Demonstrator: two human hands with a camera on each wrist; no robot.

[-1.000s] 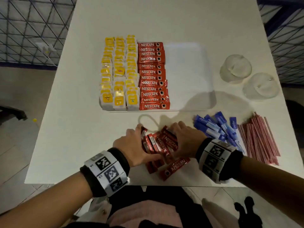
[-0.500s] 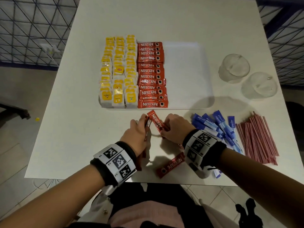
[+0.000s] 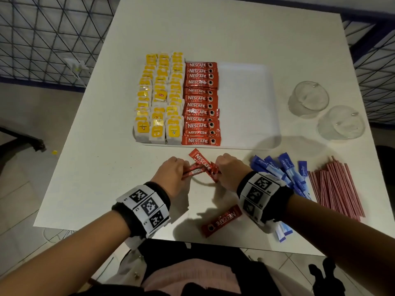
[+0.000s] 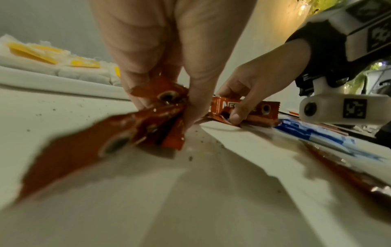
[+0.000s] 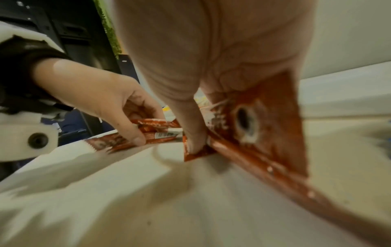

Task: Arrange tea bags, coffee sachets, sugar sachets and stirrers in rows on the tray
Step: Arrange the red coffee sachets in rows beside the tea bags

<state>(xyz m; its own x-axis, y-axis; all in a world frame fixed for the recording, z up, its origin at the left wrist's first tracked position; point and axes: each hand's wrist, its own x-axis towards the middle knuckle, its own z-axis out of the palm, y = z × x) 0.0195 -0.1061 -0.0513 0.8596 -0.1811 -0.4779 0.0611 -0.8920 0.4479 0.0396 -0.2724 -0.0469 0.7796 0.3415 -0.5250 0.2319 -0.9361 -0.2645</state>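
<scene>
Both hands (image 3: 171,175) (image 3: 229,170) grip coffee sachets (image 3: 203,165); wrist views blur.

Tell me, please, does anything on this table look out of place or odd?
Yes. One coffee sachet lies alone and askew near the table's front edge, apart from the bunch that both hands hold. A few sugar sachets stick out over that edge under the right wrist and could fall. The rows on the tray look tidy.

You can read "NESCAFE CLASSIC" on the red foil coffee sachets (image 3: 201,99) rowed on the tray, and "NESCAFE" on the loose red sachet (image 3: 222,220) nearest you. Other print is illegible.
</scene>
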